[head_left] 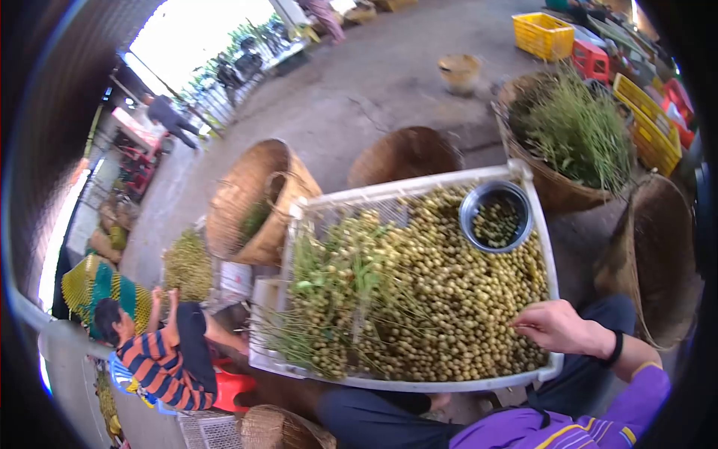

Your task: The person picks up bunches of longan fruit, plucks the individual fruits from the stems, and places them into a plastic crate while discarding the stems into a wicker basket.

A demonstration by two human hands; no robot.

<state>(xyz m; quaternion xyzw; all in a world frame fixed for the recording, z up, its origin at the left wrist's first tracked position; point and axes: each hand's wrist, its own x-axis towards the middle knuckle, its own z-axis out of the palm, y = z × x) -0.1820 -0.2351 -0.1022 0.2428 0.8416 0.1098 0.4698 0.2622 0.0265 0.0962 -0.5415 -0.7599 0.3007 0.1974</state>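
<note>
My right hand (555, 327), with a black band at the wrist, is over the right edge of a white plastic crate (552, 258). Its fingertips are pinched together just above the fruit; whatever they hold is too small to make out. Small round yellow-brown fruits (449, 299), which look like longans, fill most of the crate. Green stems (288, 340) with fruit attached lie across its left part. A metal bowl (465, 217) holding small darker pieces sits on the fruit at the far right corner. My left hand is out of view.
Woven baskets (407, 153) surround the crate; one at the right holds cut green stems (580, 131). Another person (164, 359) in a striped shirt sits at the left near a fruit pile (188, 266). Yellow crates (544, 36) stand at the back right.
</note>
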